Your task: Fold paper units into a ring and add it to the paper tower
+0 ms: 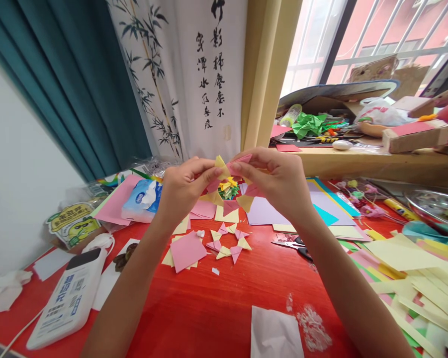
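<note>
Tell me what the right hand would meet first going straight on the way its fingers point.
Most likely the yellow folded paper pinched by the left hand, just beyond the pink folded paper the right hand holds; exact depth is unclear.

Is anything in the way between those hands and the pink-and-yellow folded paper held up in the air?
Nothing visible is: the left hand and right hand both pinch the folded paper directly.

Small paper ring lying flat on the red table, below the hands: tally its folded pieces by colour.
Pink pieces: 4
Pale yellow pieces: 4
Total: 8
</note>
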